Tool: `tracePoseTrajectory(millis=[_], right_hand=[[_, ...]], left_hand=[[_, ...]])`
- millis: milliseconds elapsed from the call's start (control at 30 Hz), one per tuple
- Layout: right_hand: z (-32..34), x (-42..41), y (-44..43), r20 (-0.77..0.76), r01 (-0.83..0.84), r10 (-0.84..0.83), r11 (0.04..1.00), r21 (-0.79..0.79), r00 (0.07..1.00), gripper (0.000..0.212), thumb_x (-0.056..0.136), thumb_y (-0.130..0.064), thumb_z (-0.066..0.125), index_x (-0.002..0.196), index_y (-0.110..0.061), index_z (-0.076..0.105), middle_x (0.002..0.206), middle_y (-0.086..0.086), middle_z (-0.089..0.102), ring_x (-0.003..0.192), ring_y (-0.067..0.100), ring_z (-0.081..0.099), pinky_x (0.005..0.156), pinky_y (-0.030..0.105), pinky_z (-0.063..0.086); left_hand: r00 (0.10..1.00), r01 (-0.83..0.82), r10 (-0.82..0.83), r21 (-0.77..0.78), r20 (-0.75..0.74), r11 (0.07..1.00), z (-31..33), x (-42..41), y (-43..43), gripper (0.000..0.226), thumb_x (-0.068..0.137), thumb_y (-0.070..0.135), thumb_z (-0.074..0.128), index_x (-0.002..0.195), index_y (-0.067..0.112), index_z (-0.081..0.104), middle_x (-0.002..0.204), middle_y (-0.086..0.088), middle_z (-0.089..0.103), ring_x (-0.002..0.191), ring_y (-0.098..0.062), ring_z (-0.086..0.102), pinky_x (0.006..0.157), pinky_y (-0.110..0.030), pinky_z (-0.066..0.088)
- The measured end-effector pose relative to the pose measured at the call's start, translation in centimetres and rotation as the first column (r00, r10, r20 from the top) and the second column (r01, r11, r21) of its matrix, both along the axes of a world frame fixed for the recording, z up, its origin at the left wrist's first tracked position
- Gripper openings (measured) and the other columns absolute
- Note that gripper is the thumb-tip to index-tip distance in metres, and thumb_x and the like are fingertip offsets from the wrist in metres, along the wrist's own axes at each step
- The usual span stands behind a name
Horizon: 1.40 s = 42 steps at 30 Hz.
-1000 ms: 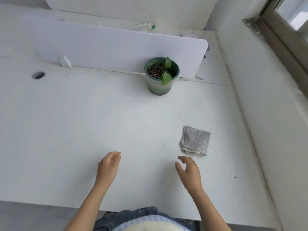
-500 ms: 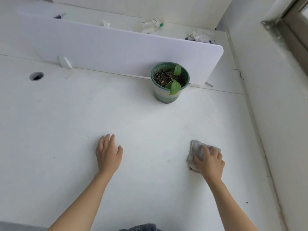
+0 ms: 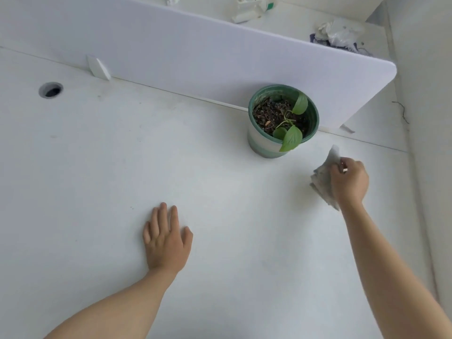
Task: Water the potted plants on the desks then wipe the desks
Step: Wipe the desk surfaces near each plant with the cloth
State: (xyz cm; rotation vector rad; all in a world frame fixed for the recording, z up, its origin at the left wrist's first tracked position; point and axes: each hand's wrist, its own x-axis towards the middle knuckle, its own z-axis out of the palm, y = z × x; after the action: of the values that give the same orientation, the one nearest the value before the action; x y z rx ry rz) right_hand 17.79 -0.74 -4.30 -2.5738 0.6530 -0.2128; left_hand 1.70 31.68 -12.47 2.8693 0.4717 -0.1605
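Since half a second ago the right hand (image 3: 349, 182) has picked the cloth (image 3: 322, 177) up off the worktop (image 3: 122, 167) and carried it toward the potted plant (image 3: 281, 123). The left hand (image 3: 166, 241) is flat, roughly where it was. The right fingers (image 3: 342, 165) are curled round the cloth's edge and the cloth hangs bunched, long axis near-to-far. Its top corner is just right of the pot, not touching. Can't tell if the low end touches the worktop. The plant sits at the back by the divider (image 3: 220, 52), up-left of the right hand, which is the nearer hand. The left fingers (image 3: 162, 216) are straight on the surface, holding nothing. Likely next: lay the cloth down and wipe beside the pot.
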Motion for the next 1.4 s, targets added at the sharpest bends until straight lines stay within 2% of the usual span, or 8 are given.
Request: tracePoseTrajectory(millis=[167,433,633,800,967,1100,1167,1400], right_hand=[[-4.0,6.4,1.0,-0.274,-0.300,0.258,0.946,-0.125,0.927,0.049,0.089,-0.043,0.041,0.130,-0.017,0.041,0.139,0.013,0.039,0.131,0.031,0.028,0.104,0.047,0.029],[-7.3,2.6,4.5,-0.237,-0.279,0.240,0.949,-0.145,0.941,0.058,0.081,-0.045,0.031,0.130,-0.016,0.044,0.149,0.013,0.026,0.140,0.027,0.015,0.109,0.044,0.020],[-8.4,-4.7,11.6,-0.164,-0.416,0.388,0.886,-0.207,0.907,0.051,0.080,-0.037,0.040,0.116,-0.007,0.061,0.123,0.029,0.056,0.119,0.044,0.047,0.086,0.049,0.047],[-8.1,-1.9,18.0,-0.181,-0.700,0.676,0.694,-0.168,0.714,0.045,0.081,-0.036,0.044,0.113,-0.010,0.063,0.117,0.026,0.061,0.113,0.044,0.055,0.086,0.045,0.051],[-6.8,8.2,20.3,-0.329,-0.709,0.649,0.698,-0.101,0.686,0.054,0.093,-0.037,0.032,0.143,-0.015,0.026,0.152,0.021,0.019,0.141,0.036,0.012,0.115,0.045,0.013],[-6.5,11.0,22.1,-0.356,-0.624,0.561,0.777,-0.086,0.748,0.055,0.094,-0.037,0.032,0.143,-0.014,0.022,0.153,0.022,0.011,0.142,0.037,0.005,0.117,0.044,0.007],[-6.8,9.7,22.6,-0.331,-0.631,0.574,0.771,-0.091,0.749,0.055,0.093,-0.038,0.031,0.142,-0.012,0.026,0.153,0.023,0.012,0.142,0.038,0.005,0.116,0.044,0.006],[-7.9,-0.5,16.6,-0.287,-0.897,0.851,0.398,-0.192,0.439,0.053,0.089,-0.045,0.033,0.125,-0.010,0.049,0.127,0.029,0.054,0.119,0.047,0.050,0.093,0.051,0.046]], left_hand=[[0.997,-0.016,0.012,0.047,0.072,0.999,-0.6,0.0,0.1,0.053,0.075,0.033,0.035,0.120,0.007,0.045,0.125,-0.022,0.059,0.120,-0.030,0.036,0.093,-0.043,0.026],[0.981,-0.026,0.003,0.116,0.196,0.993,-1.7,0.1,0.1,0.054,0.075,0.033,0.036,0.122,0.008,0.043,0.125,-0.022,0.060,0.120,-0.030,0.037,0.094,-0.042,0.027],[0.974,-0.037,0.013,0.104,0.225,0.994,-1.6,0.1,-0.1,0.054,0.075,0.033,0.035,0.122,0.008,0.043,0.125,-0.022,0.059,0.120,-0.030,0.036,0.094,-0.043,0.027],[0.981,-0.035,0.015,0.100,0.195,0.994,-1.4,0.1,0.0,0.054,0.075,0.033,0.036,0.123,0.009,0.042,0.126,-0.021,0.060,0.121,-0.029,0.036,0.095,-0.043,0.027],[0.988,-0.012,-0.001,0.088,0.154,0.996,-1.2,0.0,0.0,0.055,0.074,0.035,0.037,0.123,0.010,0.043,0.131,-0.017,0.054,0.121,-0.028,0.037,0.099,-0.040,0.025],[0.986,-0.027,0.016,0.060,0.163,0.998,-1.5,-0.1,0.1,0.056,0.074,0.035,0.037,0.123,0.010,0.043,0.129,-0.017,0.057,0.122,-0.028,0.037,0.114,-0.028,-0.001],[0.987,-0.024,0.012,0.076,0.160,0.997,-1.5,0.0,0.1,0.056,0.074,0.035,0.037,0.123,0.010,0.043,0.126,-0.018,0.060,0.121,-0.028,0.037,0.113,-0.030,0.005],[0.986,-0.017,0.000,0.103,0.164,0.995,-1.3,0.1,0.2,0.056,0.073,0.035,0.037,0.122,0.009,0.043,0.124,-0.020,0.061,0.121,-0.028,0.037,0.095,-0.042,0.028]])
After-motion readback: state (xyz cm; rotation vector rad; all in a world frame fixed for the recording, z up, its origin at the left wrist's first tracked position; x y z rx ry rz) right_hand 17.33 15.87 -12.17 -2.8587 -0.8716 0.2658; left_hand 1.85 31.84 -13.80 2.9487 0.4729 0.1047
